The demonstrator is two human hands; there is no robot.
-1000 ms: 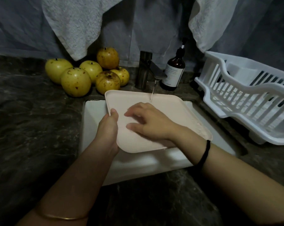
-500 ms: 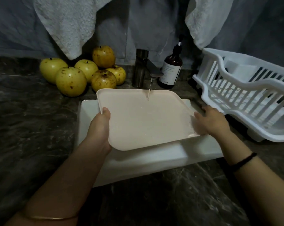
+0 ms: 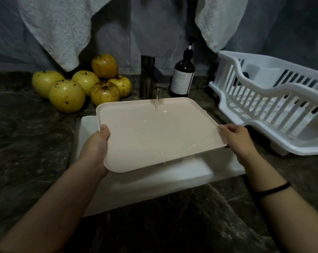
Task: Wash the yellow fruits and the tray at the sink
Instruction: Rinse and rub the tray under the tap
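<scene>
I have the pink tray (image 3: 154, 136) between both hands, level over the white sink (image 3: 172, 178). My left hand (image 3: 98, 143) clamps its left rim with the thumb on top and the fingers hidden beneath. My right hand (image 3: 235, 137) curls its fingers over the right rim. The tap (image 3: 154, 77) runs ahead of both hands, and its thin stream (image 3: 156, 99) lands on the tray's far edge, so a film of water lies across the flat. I judge the tray a light, stiff plastic sheet with a low raised lip. It should not bend, but wet like this it will be slippery, and the pooled water will slide and shift the weight if I tilt it. The opposite rims are the place to hold it, thumbs hooked over the lip. The yellow fruits (image 3: 81, 84) sit piled on the dark counter (image 3: 26, 134) ahead of my left hand, apparently unwashed. They look round, firm and heavier, one per palm. The dish rack (image 3: 264, 110) stands just beyond my right hand.
</scene>
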